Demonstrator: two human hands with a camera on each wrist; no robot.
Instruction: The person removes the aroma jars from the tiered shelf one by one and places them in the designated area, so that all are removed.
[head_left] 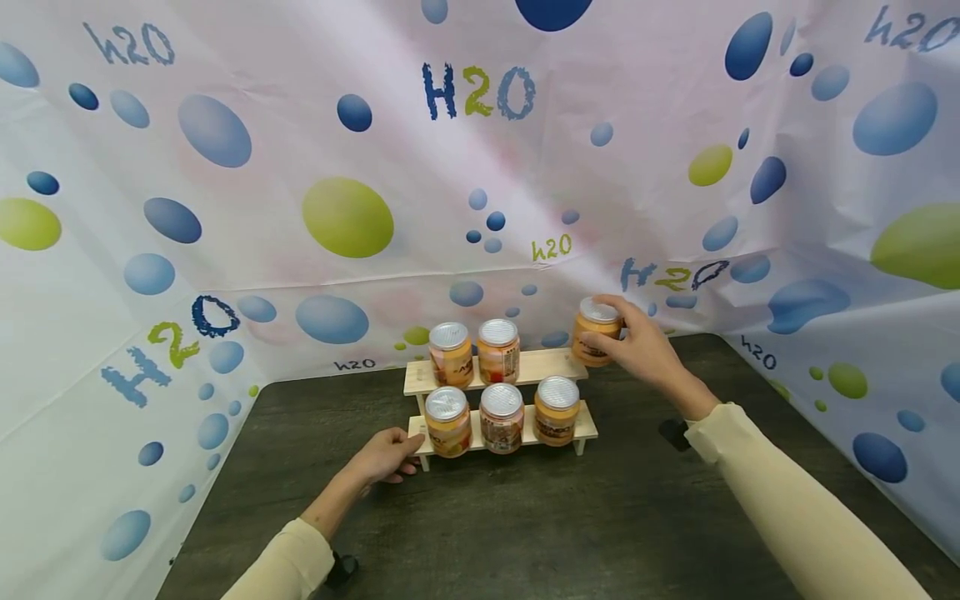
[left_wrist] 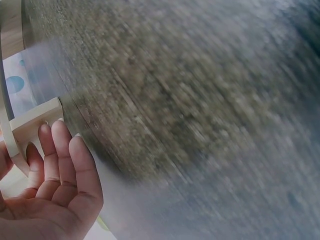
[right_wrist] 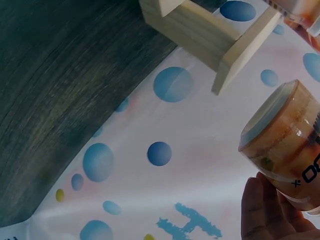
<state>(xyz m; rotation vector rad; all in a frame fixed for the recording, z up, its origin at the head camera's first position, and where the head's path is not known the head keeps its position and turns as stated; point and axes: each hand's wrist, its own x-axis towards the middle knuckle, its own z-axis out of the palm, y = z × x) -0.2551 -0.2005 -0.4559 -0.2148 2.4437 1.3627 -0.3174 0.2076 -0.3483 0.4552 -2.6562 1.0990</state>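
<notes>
My right hand [head_left: 637, 342] grips an orange jar with a silver lid [head_left: 588, 333] at the right end of the upper shelf [head_left: 543, 364]. Seen from the right wrist, that jar [right_wrist: 285, 145] is tilted in the view and apart from the shelf end [right_wrist: 245, 50], fingers [right_wrist: 257, 210] along its side. At the left end of the lower shelf [head_left: 480, 442], my left hand [head_left: 386, 457] pinches the wooden edge, thumb above and fingers below. In the left wrist view, the curled fingers [left_wrist: 62, 165] lie against the pale wood [left_wrist: 37, 117].
Two similar jars [head_left: 475, 354] stand on the upper shelf's left half. Three more jars [head_left: 502, 421] line the lower shelf. Both shelves stand on a dark table [head_left: 480, 525], with a patterned sheet [head_left: 465, 183] behind and along the sides.
</notes>
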